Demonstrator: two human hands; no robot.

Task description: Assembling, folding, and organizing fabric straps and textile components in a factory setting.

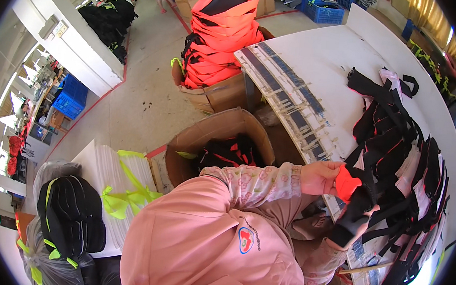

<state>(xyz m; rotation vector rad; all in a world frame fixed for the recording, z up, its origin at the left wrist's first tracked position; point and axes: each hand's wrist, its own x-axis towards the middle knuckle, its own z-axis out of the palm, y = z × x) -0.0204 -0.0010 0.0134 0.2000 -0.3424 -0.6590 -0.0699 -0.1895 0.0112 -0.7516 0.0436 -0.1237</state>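
Observation:
My left hand, in a flowered sleeve, has its fingers closed on the orange end of a black-and-orange fabric strap piece at the table's near edge. Against the black part of that piece is my right hand, in a black fingerless glove. Its fingers are curled round the black fabric, partly hidden by it. Just beyond both hands, a loose heap of black strap pieces with white and orange linings spreads over the white table.
An open carton with black and orange pieces stands left of the table. Behind it, orange pieces are stacked high in another carton. White sheets tied with yellow-green strips and a black padded piece lie at the left.

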